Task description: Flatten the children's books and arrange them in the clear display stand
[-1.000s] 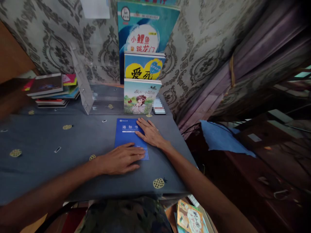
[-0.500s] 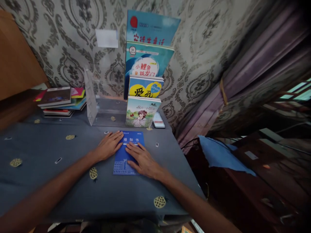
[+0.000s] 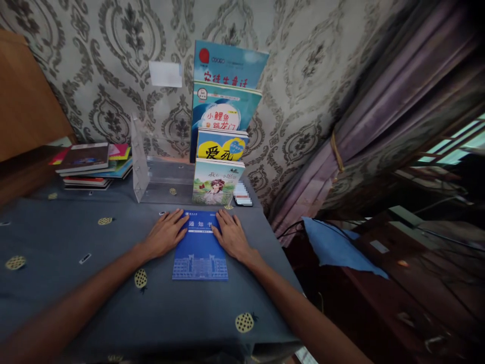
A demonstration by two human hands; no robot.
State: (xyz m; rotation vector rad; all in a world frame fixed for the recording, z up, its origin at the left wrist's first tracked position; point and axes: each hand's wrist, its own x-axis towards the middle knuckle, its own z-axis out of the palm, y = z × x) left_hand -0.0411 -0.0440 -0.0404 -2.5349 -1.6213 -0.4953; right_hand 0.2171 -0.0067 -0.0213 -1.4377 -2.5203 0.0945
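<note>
blue booklet (image 3: 200, 250). lies flat, cover up, near the right end of the grey tablecloth (image 3: 68, 283), just in front of the clear stand (image 3: 151, 174).

far left: wooden board (image 3: 22, 101), leaning by the patterned wall (image 3: 303, 76). beside it, stack of books (image 3: 91, 162), flat at the back of the tablecloth, well apart from the booklet.

left hand (image 3: 164, 235): rests palm down on the tablecloth at the booklet's upper left edge. fingers relaxed and stretched out, tips touching the cover near its top left corner. grasps nothing.

clear stand: sits at the back against the wall. white slip (image 3: 165, 74) on the wall above it. in the stand's right part, four picture books (image 3: 216, 183), upright in rising steps, the front one just behind the booklet's top edge.

right hand (image 3: 232, 237): lies palm down over the booklet's upper right edge. fingers straight and slightly spread, flat on the cover, closed around nothing.

further right: purple curtain (image 3: 364, 126), gathered by a cord (image 3: 335, 151). below it, blue cloth (image 3: 337, 247), draped over dark wooden furniture (image 3: 379, 303), apart from the tablecloth.
</note>
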